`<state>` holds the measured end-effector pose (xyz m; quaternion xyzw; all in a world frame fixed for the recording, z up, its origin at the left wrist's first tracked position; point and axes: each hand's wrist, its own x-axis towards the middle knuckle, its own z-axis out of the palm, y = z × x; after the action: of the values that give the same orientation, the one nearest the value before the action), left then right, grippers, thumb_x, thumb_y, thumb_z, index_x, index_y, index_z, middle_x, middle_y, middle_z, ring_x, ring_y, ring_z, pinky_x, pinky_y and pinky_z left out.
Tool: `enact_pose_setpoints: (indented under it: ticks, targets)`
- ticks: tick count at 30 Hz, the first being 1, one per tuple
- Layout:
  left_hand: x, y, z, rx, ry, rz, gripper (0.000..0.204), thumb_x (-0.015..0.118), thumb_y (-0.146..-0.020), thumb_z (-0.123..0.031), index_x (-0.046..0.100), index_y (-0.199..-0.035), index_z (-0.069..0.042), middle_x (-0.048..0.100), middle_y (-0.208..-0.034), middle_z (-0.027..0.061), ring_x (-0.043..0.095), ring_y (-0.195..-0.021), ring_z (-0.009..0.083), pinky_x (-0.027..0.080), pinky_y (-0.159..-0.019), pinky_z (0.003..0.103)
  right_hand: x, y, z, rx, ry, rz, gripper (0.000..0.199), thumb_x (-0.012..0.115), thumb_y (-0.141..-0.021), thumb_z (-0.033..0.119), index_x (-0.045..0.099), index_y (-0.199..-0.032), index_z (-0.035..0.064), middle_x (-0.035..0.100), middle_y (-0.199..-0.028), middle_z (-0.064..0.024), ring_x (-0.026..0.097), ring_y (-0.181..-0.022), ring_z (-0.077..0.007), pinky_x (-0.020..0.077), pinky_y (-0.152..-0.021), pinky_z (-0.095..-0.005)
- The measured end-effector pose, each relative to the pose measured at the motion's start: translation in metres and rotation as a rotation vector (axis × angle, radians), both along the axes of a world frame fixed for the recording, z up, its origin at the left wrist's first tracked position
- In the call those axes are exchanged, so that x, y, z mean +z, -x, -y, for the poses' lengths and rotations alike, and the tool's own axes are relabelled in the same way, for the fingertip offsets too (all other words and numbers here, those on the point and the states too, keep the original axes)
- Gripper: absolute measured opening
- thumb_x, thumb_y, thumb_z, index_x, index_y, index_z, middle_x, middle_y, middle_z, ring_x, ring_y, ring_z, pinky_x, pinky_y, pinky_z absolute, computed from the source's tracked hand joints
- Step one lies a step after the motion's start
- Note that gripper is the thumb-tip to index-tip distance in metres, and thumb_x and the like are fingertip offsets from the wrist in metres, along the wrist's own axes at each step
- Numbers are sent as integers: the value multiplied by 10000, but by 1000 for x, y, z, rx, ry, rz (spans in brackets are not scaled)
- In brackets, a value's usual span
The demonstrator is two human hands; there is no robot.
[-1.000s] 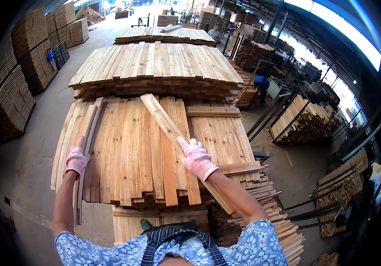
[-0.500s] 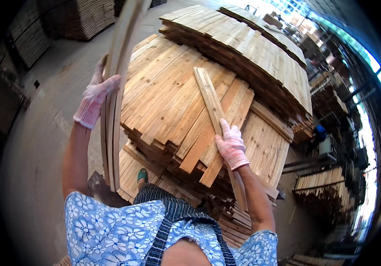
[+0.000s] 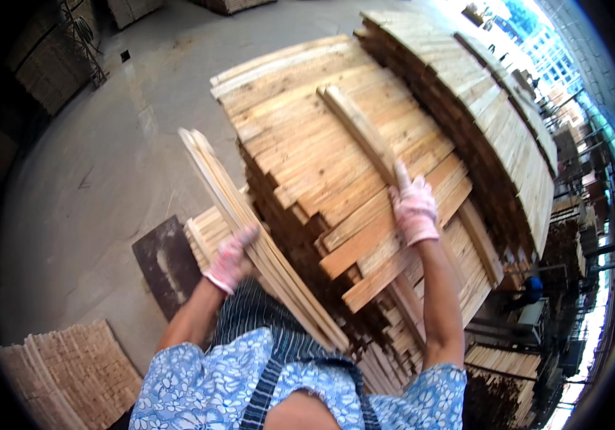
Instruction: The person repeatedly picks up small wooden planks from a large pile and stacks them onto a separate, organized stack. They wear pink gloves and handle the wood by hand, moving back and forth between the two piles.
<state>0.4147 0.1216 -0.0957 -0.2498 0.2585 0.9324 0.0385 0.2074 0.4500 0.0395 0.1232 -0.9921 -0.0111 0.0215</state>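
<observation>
My left hand, in a white and pink knit glove, grips a bundle of several long wooden planks. They slant in front of my apron, just left of a big stack of planks. My gloved right hand is closed round a single plank that lies diagonally across the top of that stack. One finger stretches along this plank, and the thumb side is partly hidden. Below my right hand, two orange-toned boards jut out from the stack's near edge.
A second long stack of boards runs behind on the right. At the lower left stands a pile of pale timber; a dark brown panel is beside my left arm. Grey concrete floor spreads to the left. More lumber lies at the right.
My left hand has come down and inward, and its planks have swung from near upright to a slant. My view has turned leftward. The right hand is still on its plank.
</observation>
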Motion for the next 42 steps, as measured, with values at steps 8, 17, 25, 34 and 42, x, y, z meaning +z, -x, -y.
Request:
enact_pose_setpoints:
  ticks: [8,17,25,34,42]
  targets:
    - [-50,44,-54,-65,955,-532,655,721,-766,2,569,-1403,24,620,-1423,175,608,-1312,260,478,-1138,344,15,5,11,-58,-56,39,665,657,-972,327,373,-1573,293,588,-1215,-244,597,-1112,-423,529,-935,-513]
    - [-136,32,74,49,254,-145,581,654,-832,51,563,-1405,12,607,-1427,185,595,-1323,263,456,-1163,351,8,75,10,35,65,-95,701,705,-942,302,394,-1568,347,587,-1208,-238,604,-1112,-427,527,-938,-528]
    - [-96,66,138,163,-56,-7,363,670,-1014,-173,609,-1320,13,690,-1262,89,659,-1164,163,529,-1083,344,51,244,77,-29,-49,-107,612,685,-960,357,440,-1519,410,591,-1262,-170,603,-1161,-385,519,-967,-508]
    - [-79,125,132,-93,659,-213,497,618,-882,22,573,-1376,46,666,-1342,138,636,-1257,251,502,-1094,322,11,294,77,-72,58,117,644,665,-974,365,395,-1554,435,536,-1427,-137,536,-1292,-355,449,-1079,-519]
    - [-31,126,118,-171,728,-322,445,415,-1047,-59,483,-1465,78,569,-1477,158,550,-1371,220,408,-1182,314,17,288,94,-73,-45,27,640,628,-991,398,357,-1570,430,544,-1390,-126,545,-1264,-383,485,-1043,-518]
